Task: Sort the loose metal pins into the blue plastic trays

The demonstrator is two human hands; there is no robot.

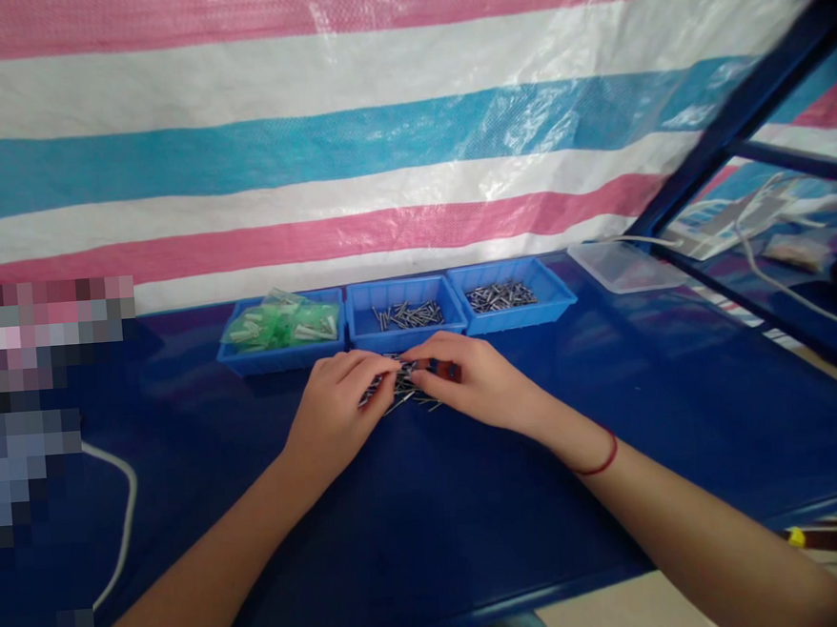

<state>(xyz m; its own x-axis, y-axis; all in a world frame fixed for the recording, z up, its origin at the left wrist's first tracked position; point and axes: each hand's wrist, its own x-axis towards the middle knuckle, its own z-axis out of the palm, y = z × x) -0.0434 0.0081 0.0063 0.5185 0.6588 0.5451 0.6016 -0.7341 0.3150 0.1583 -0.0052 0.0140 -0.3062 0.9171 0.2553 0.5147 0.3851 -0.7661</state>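
Observation:
A small pile of thin metal pins, like screws or rivets, lies on the blue table in front of the bins. Over its left side is my left hand, closed, with thumb and index finger drawn together at the pins. From the right, my right hand reaches in, its thumb and fingertips also pinched. The two sets of fingertips nearly meet above the pile. What sits between them is too small to make out. A middle blue bin with similar metal pins stands just behind my hands.
A left blue bin holds green plastic bags with pale pieces. The right blue bin contains more metal pins. A clear plastic lid lies at the back right, near a dark metal frame. A white cable runs along the left.

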